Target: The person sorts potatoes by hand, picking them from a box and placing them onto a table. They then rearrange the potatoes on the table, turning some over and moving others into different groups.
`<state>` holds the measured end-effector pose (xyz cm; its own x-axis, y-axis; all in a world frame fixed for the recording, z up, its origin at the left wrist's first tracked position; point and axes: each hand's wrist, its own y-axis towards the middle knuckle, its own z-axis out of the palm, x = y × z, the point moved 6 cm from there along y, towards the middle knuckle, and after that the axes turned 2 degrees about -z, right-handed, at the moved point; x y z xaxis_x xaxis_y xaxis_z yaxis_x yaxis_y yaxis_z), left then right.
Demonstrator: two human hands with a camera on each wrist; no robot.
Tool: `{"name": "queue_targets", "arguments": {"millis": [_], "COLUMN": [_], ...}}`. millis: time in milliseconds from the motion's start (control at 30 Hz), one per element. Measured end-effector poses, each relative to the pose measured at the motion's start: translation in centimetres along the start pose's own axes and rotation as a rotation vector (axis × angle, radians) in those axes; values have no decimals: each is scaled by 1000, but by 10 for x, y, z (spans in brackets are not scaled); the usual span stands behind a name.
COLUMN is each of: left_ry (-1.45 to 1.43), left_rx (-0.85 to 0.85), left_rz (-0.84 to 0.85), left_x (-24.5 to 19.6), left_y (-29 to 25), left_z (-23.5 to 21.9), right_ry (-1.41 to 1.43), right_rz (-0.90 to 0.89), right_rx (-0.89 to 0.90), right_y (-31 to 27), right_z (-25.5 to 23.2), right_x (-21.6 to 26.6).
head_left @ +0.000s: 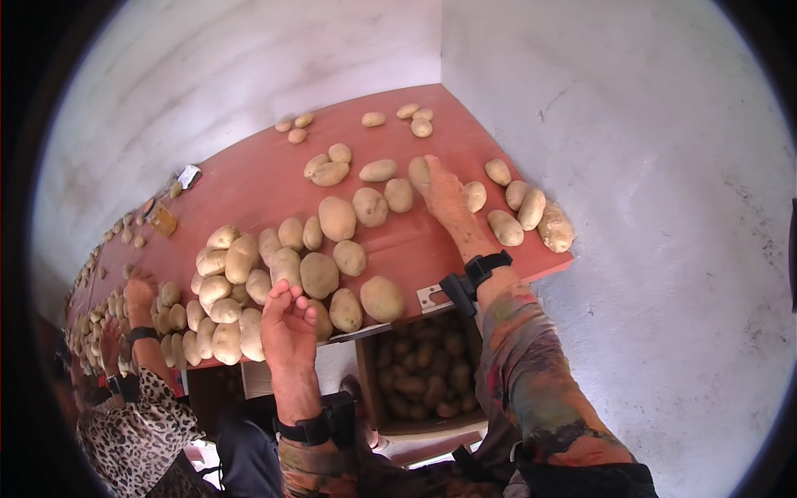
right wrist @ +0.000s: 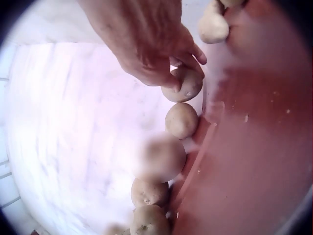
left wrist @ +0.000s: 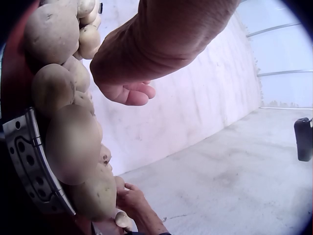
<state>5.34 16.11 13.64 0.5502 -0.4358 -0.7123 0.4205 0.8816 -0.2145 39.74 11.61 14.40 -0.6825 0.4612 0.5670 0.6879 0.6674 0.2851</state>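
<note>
Many pale brown potatoes (head_left: 337, 218) lie on a red table (head_left: 448, 124). At its right part, the right hand (head_left: 447, 199) grips one potato (head_left: 419, 173); in the right wrist view the hand (right wrist: 156, 54) has thumb and fingers round that potato (right wrist: 188, 85), beside another potato (right wrist: 181, 120). The left hand (head_left: 290, 332) is palm up over the table's front edge, fingers loosely bent, holding nothing, close to the potato pile (head_left: 226, 342). In the left wrist view the left hand (left wrist: 127, 73) hangs beside the potatoes (left wrist: 54, 90), its fingers partly hidden.
Below the front edge stands a box of potatoes (head_left: 423, 373). A metal hinge plate (head_left: 430, 297) sits on that edge. A jar (head_left: 159, 217) stands at the back left. Another person's hands (head_left: 139, 300) are among potatoes at the left. A wall (head_left: 631, 207) borders the right side.
</note>
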Motion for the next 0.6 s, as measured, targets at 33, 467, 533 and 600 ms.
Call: {"name": "queue_targets", "arguments": {"millis": [33,467,533,600], "left_ry": [0,4,2,-4], "left_rx": [1,0,-5,8], "left_rz": [5,8,7,3], "left_x": [-1,1,2,2], "left_y": [0,0,0,0], "left_z": [-1,-1,-1,-1], "right_ry": [75,-180,-143,-157], "right_rz": [45,-112,-94,-120], "right_rx": [21,-147,-114,-109], "right_y": [0,-10,-10,-7], "right_z": [1,4,0,-9], "right_x": [-3,-10,-10,-8]}}
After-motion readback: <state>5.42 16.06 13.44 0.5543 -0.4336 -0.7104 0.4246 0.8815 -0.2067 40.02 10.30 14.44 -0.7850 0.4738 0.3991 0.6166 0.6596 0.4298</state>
